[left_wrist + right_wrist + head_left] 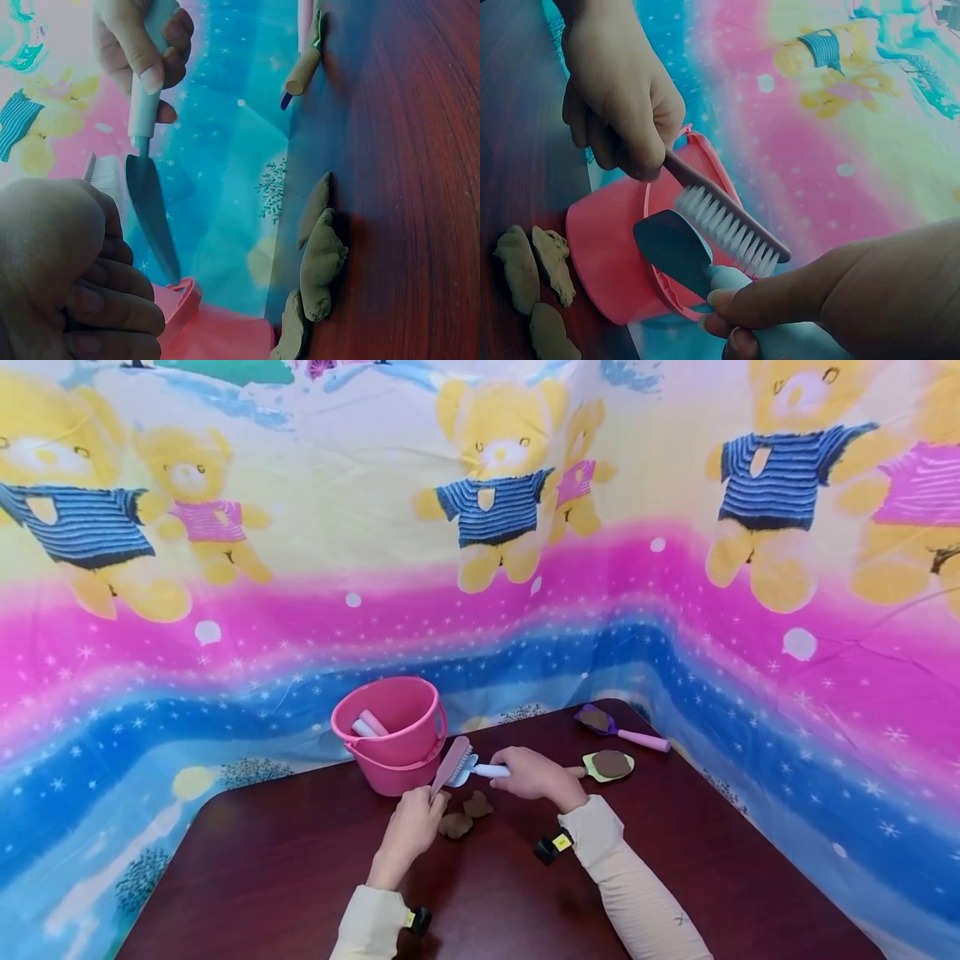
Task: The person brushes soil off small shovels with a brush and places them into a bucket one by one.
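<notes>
My left hand [414, 821] grips the handle of a pink brush [735, 220] with white bristles. In my right hand [531, 773] is a small light-blue trowel [673, 246], held by its pale handle [142, 112]. The bristles face the trowel's blade and sit right beside it; whether they touch, I cannot tell. Both tools are raised over the table, in front of a pink bucket [396, 739]. Below them lie several brown lumps [455, 825], like clay or damp sand. In the left wrist view my left hand [60, 262] hides most of the brush.
Two tool handles [369, 724] stick up inside the bucket. At the back right lie a purple shovel [611, 727] with a pink handle and a green shovel [588, 768], each bearing a brown lump. A printed cloth [300, 568] hangs behind the dark wooden table [285, 860].
</notes>
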Demonstrator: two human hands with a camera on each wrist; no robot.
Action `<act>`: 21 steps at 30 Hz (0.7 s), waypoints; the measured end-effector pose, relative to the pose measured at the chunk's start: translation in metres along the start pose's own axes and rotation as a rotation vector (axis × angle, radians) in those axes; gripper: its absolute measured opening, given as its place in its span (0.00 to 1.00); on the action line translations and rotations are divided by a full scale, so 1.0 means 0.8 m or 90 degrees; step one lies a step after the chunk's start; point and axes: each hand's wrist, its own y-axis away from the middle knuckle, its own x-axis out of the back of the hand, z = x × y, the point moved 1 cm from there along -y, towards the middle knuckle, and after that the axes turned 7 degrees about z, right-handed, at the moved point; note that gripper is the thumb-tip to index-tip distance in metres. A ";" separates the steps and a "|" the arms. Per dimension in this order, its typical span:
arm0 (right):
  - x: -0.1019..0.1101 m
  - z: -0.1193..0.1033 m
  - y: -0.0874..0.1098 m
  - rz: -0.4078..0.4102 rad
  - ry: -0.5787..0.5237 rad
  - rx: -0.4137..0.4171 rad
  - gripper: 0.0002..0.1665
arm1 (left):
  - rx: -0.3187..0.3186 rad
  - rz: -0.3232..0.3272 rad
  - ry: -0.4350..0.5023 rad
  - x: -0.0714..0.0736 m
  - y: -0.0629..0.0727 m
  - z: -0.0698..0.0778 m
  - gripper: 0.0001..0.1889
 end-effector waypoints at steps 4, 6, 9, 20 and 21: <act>0.000 -0.003 0.002 0.000 -0.002 0.017 0.10 | 0.005 0.001 0.000 -0.003 -0.001 -0.001 0.14; 0.001 -0.005 0.003 0.003 -0.002 0.023 0.09 | 0.003 0.005 -0.002 -0.004 -0.002 0.000 0.14; 0.002 -0.008 0.004 0.008 0.006 0.027 0.08 | -0.008 0.007 -0.012 -0.006 -0.002 0.002 0.17; 0.001 -0.013 0.002 0.024 0.030 0.047 0.08 | -0.011 -0.014 -0.012 -0.005 -0.001 0.002 0.16; 0.002 -0.013 0.002 0.026 0.030 0.048 0.08 | -0.011 -0.015 -0.012 -0.005 -0.001 0.001 0.15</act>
